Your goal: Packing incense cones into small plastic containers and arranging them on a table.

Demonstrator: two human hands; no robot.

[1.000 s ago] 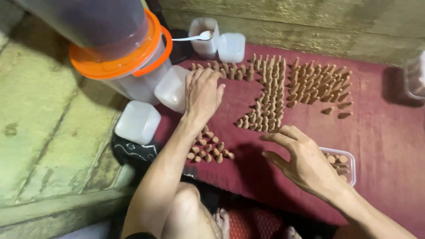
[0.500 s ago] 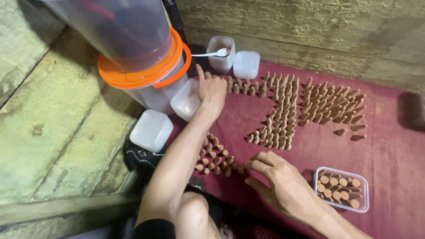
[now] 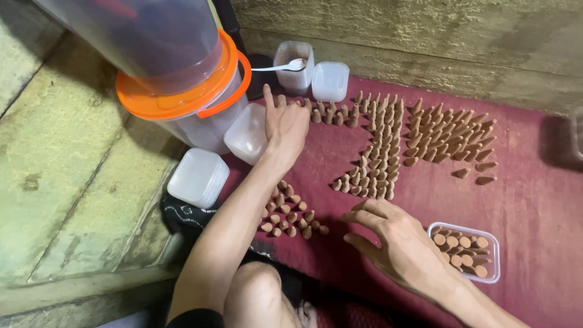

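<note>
While a person is sitting on the floor over a dark red mat (image 3: 534, 200), both bare hands are reaching out above it. Their left hand (image 3: 285, 124) is lying open and flat, fingers stretched forward, touching the near end of a row of small brown cones (image 3: 388, 143) and just beside an empty clear plastic box (image 3: 246, 133); it is gripping nothing. Their right hand (image 3: 398, 240) is hovering with fingers spread and loosely curled, also holding nothing, between a small loose cluster of cones (image 3: 288, 215) and a clear tray of cones (image 3: 467, 249). An orange-rimmed bucket (image 3: 182, 97) is standing at the mat's left edge, with a lidded white box (image 3: 197, 177) near it.
</note>
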